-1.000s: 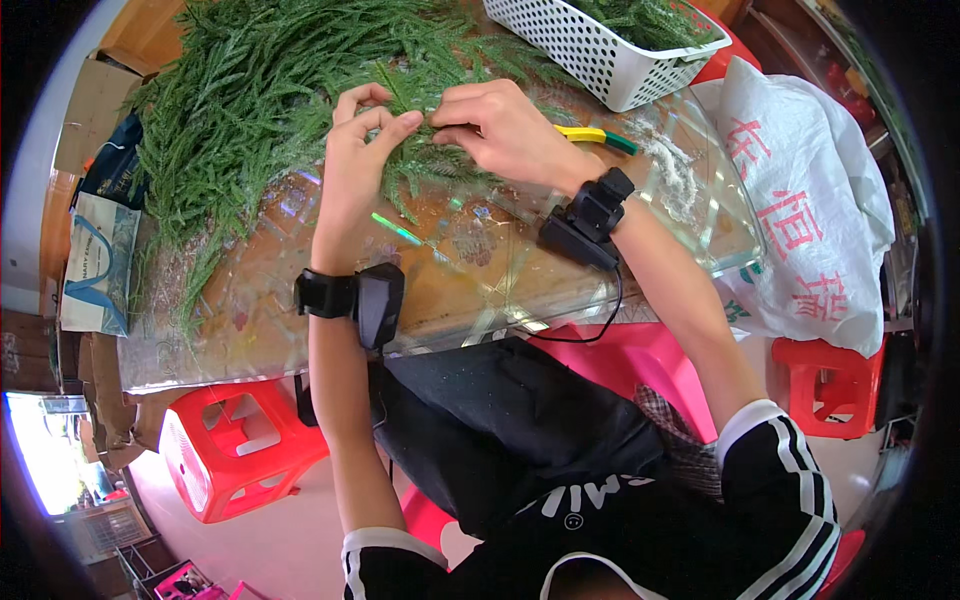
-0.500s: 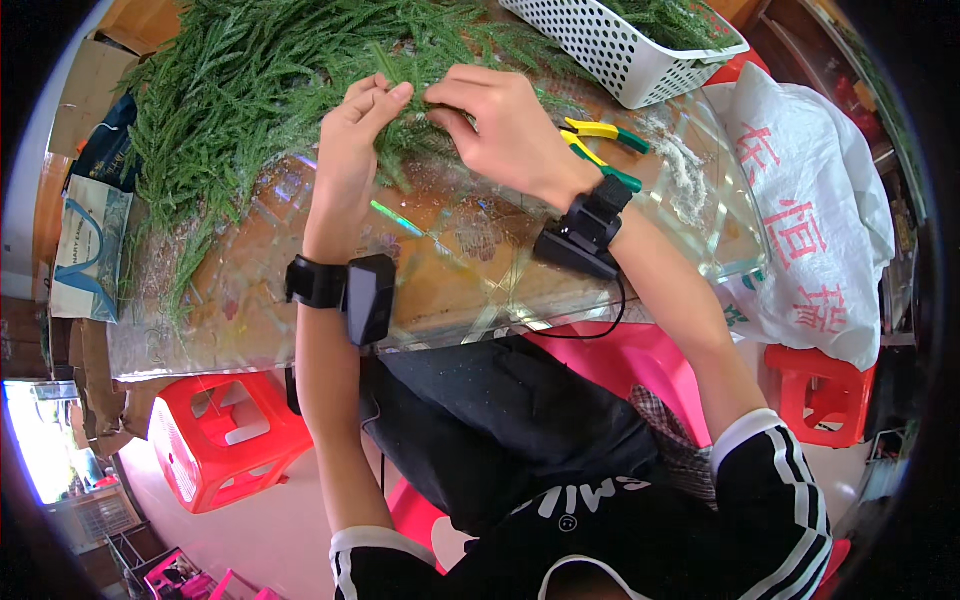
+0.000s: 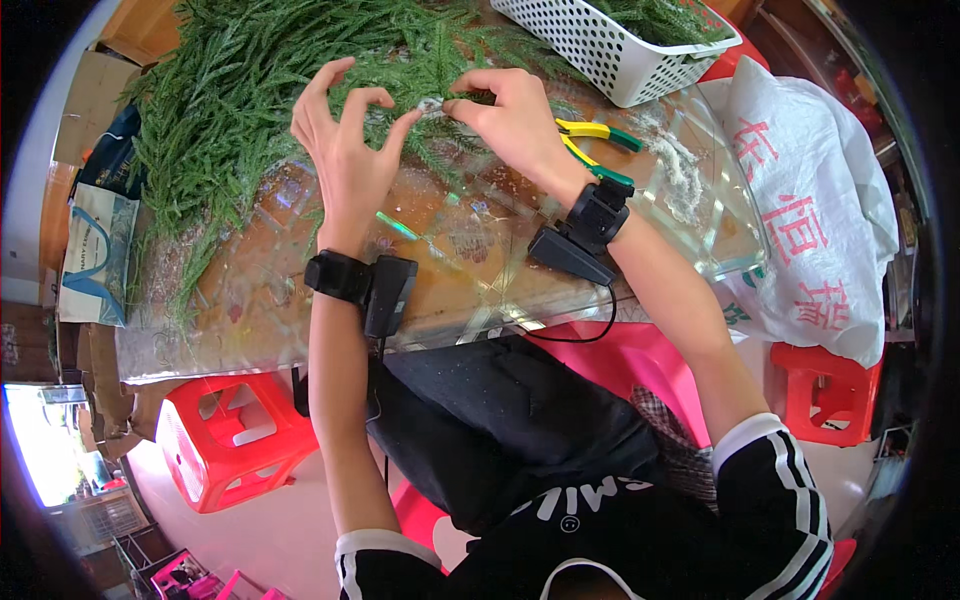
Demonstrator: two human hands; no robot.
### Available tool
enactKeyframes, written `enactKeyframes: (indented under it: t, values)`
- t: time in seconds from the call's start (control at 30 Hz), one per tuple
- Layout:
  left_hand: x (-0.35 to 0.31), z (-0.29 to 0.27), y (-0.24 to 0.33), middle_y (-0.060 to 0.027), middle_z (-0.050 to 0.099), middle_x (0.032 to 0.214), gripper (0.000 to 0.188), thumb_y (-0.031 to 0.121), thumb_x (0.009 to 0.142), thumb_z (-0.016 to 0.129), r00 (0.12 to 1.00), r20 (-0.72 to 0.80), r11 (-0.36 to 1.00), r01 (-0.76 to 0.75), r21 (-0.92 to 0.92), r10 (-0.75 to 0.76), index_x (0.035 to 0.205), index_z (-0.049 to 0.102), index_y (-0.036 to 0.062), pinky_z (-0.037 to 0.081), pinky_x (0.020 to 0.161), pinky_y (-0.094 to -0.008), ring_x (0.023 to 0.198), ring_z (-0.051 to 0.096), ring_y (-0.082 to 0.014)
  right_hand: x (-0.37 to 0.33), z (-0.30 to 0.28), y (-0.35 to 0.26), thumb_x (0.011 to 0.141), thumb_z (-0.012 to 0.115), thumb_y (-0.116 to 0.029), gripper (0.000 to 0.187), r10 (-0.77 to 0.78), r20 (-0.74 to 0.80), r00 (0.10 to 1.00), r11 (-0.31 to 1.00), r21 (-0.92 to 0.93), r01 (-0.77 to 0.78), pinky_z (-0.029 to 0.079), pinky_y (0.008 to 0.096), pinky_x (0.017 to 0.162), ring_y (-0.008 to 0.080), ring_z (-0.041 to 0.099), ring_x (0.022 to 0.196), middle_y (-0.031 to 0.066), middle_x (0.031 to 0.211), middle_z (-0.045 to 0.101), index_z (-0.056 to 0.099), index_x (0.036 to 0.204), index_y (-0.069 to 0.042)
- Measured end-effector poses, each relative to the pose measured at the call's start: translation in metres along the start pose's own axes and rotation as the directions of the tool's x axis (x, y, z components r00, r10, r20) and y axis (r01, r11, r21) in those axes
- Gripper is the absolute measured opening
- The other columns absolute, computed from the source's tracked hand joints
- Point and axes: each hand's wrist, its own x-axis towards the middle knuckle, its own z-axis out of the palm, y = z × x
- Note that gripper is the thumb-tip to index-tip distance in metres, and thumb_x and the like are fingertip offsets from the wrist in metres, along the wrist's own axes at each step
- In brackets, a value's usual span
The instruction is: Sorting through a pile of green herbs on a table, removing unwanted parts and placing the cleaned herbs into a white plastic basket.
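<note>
My left hand [image 3: 350, 150] has its fingers spread and curved. Its thumb tip comes up to a small whitish piece [image 3: 430, 105], too small to make out fully. On the other side of that piece, my right hand [image 3: 510, 120] pinches it between thumb and forefinger. An artificial green pine sprig [image 3: 440, 65] rises just behind the fingertips; whether it is joined to the piece I cannot tell. Pliers [image 3: 600, 130] with yellow and green handles lie beside my right hand, their jaws hidden. Beyond my left hand spreads a large heap of green pine sprigs [image 3: 230, 110].
A white perforated basket [image 3: 625, 75] holding more greenery stands at the back right. White powder [image 3: 680, 175] lies on the plastic-covered table [image 3: 450, 290]. A white woven sack [image 3: 800, 220] hangs at the right edge. Red stools [image 3: 235, 435] and a paper bag [image 3: 97, 255] flank the table.
My left hand has opened from a pinch, its fingers spreading up and left. The whitish piece now shows between the hands. My right hand stays nearly in place, still pinching.
</note>
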Motion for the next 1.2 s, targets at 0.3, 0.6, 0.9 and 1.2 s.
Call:
enactKeyframes:
  t: [0.3,0.6,0.9,1.2]
  values:
    - [-0.003,0.009,0.0,-0.0069,0.047,0.116,0.021,0.012,0.067,0.074,0.998,-0.035,0.995,0.046,-0.09,-0.049,0.076,0.055,0.0102,0.029,0.089,-0.0406,0.106,0.043,-0.0266,0.001,0.0,0.001,0.072,0.063,-0.019,0.027,-0.009,0.007,1.0,1.0,-0.029,0.009,0.04,0.0287,0.054,0.0164,0.051,0.056,0.0135,0.065,0.059,0.064,0.088,0.002]
    - [-0.003,0.01,-0.002,-0.0025,0.058,0.093,0.019,0.007,0.069,0.071,0.99,-0.133,0.99,0.022,-0.142,-0.041,0.081,0.056,0.0089,0.031,0.087,-0.0365,0.092,0.05,-0.0228,-0.003,0.002,-0.005,0.073,0.063,-0.02,0.028,-0.049,0.02,0.999,0.998,-0.034,0.05,0.041,0.0294,0.055,0.0177,0.052,0.056,0.0151,0.067,0.061,0.064,0.089,0.003]
    - [-0.005,0.009,0.002,-0.0019,0.06,0.088,0.023,0.003,0.07,0.07,0.984,-0.151,0.987,0.069,-0.143,-0.091,0.088,0.057,0.0083,0.036,0.084,-0.0349,0.087,0.054,-0.0221,-0.001,0.005,-0.001,0.073,0.063,-0.02,0.028,-0.07,-0.01,0.998,0.997,-0.027,0.069,0.042,0.0295,0.055,0.0189,0.053,0.056,0.0151,0.067,0.061,0.064,0.089,0.003]
    - [-0.001,0.009,0.007,-0.0072,0.06,0.09,0.025,-0.004,0.071,0.067,0.975,-0.219,0.969,-0.014,-0.248,-0.042,0.092,0.055,0.0032,0.045,0.075,-0.0331,0.082,0.057,-0.0242,-0.001,0.006,0.0,0.074,0.063,-0.019,0.026,-0.009,-0.004,1.0,1.0,-0.027,0.009,0.042,0.03,0.055,0.0191,0.053,0.056,0.0152,0.066,0.06,0.064,0.088,0.003]
